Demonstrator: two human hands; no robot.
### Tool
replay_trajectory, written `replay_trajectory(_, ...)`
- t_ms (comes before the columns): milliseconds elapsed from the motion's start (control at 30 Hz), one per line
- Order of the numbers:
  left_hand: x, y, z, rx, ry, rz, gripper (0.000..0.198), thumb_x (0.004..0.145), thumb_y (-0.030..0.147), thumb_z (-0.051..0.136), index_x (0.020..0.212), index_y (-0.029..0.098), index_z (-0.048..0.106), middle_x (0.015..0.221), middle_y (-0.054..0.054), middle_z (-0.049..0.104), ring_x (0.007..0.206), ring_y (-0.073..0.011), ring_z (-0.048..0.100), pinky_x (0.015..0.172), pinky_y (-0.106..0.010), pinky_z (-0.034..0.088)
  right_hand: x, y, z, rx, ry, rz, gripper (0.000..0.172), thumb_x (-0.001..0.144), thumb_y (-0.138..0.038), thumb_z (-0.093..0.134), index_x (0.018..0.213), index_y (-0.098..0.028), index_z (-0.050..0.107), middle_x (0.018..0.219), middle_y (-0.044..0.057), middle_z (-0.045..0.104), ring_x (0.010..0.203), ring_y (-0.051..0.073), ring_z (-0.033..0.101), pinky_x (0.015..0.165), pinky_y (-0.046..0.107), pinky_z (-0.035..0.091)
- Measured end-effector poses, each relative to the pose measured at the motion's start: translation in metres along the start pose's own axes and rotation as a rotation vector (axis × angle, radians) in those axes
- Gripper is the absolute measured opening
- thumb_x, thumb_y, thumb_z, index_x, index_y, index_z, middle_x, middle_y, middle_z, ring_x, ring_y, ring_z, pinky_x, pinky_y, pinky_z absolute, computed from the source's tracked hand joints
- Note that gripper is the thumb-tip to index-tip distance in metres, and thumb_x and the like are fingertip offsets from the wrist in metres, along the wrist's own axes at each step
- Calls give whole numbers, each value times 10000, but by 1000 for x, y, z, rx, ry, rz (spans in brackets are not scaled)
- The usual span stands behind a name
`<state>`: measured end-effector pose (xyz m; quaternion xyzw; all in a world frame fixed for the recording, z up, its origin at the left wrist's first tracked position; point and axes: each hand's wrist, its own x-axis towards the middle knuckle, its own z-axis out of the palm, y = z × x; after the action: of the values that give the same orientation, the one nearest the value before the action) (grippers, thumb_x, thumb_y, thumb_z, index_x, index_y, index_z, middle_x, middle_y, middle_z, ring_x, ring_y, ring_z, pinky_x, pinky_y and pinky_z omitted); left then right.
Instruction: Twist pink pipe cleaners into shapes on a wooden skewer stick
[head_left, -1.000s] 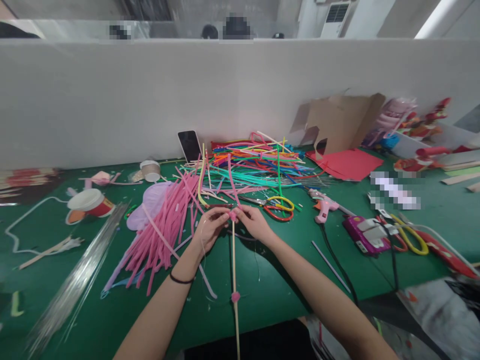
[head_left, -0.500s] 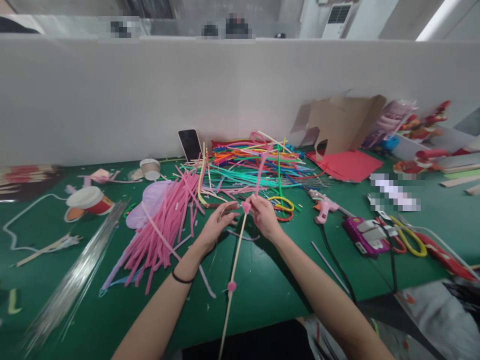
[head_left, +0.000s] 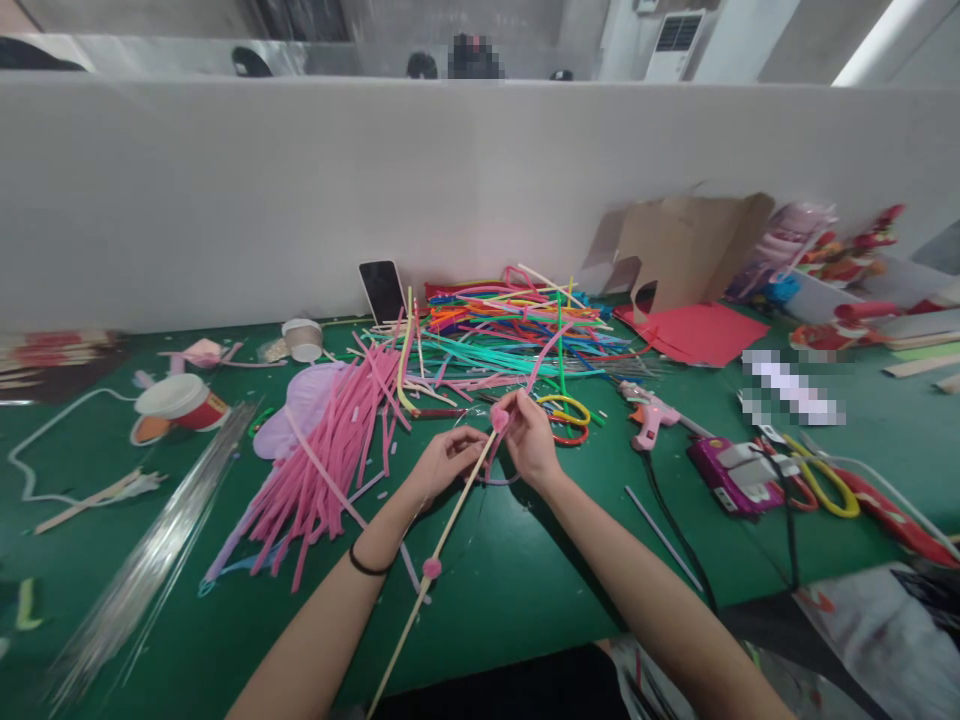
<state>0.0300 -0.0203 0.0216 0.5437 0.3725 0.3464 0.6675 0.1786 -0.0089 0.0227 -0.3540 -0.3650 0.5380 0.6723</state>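
My right hand pinches a thin wooden stick near its top end, where a pink pipe cleaner is wound into a small knob. One end of the pipe cleaner rises past my right fingers, leaning right. Lower on the stick sits a pink ball. My left hand is just left of the stick, its fingers curled together beside a short pink strand below the knob. What those fingertips grip is partly hidden behind the stick.
Pink pipe cleaners lie left, beside clear thin rods and a paper cup. Behind are a colourful pipe cleaner pile and a phone. Yellow-handled scissors, a glue gun and a purple power strip are on the right.
The stick's lower end has swung left, so it slants more. My left fingers have lowered and closed in by the stick. The pipe cleaner's upper end has tipped right.
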Motion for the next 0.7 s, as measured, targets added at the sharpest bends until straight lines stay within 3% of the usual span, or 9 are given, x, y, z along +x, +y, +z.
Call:
replay_trajectory(67, -1, 1, 0, 0, 4, -15, 307, 766, 441, 696, 824, 146, 633, 648, -5, 621, 507, -94, 547, 485, -195, 421, 0, 1, 0, 3, -3, -31, 341, 902, -485, 461, 780, -202, 608, 749, 23, 553, 673, 147, 521, 680, 286, 472)
replay_trajectory(167, -1, 1, 1, -3, 38, -23, 330, 742, 441, 717, 869, 144, 646, 621, 14, 591, 466, -79, 500, 449, -190, 382, 1, 4, 0, -51, -4, -97, 372, 935, -492, 410, 947, -210, 654, 883, 40, 596, 835, 159, 555, 796, 292, 466)
replay_trajectory(300, -1, 2, 3, 37, 61, -13, 310, 671, 399, 783, 792, 134, 676, 595, 25, 572, 466, -71, 451, 455, -195, 365, 1, 8, 0, -172, -20, -92, 452, 943, -536, 354, 1085, -220, 645, 971, 55, 628, 922, 179, 566, 832, 309, 466)
replay_trajectory(400, 0, 3, 0, 56, 119, 19, 288, 673, 389, 782, 772, 138, 682, 598, 24, 571, 489, -77, 450, 446, -190, 349, -2, 4, -1, -318, -56, -142, 437, 946, -518, 369, 1074, -220, 663, 1027, 64, 642, 993, 197, 565, 907, 338, 442)
replay_trajectory(567, 6, -5, -14, 25, 201, 46, 304, 727, 421, 733, 794, 138, 646, 595, 8, 598, 454, -82, 484, 422, -187, 354, -12, -9, -4, -746, -64, -426, 342, 955, -391, 421, 925, -218, 715, 945, 82, 614, 962, 221, 542, 914, 380, 411)
replay_trajectory(700, 10, -15, -22, -60, 187, 7, 308, 749, 419, 694, 864, 145, 613, 530, 33, 556, 387, -78, 453, 366, -174, 316, -23, -9, 0, -979, -332, -536, 307, 971, -291, 382, 1004, -214, 677, 945, 88, 658, 913, 225, 551, 873, 383, 419)
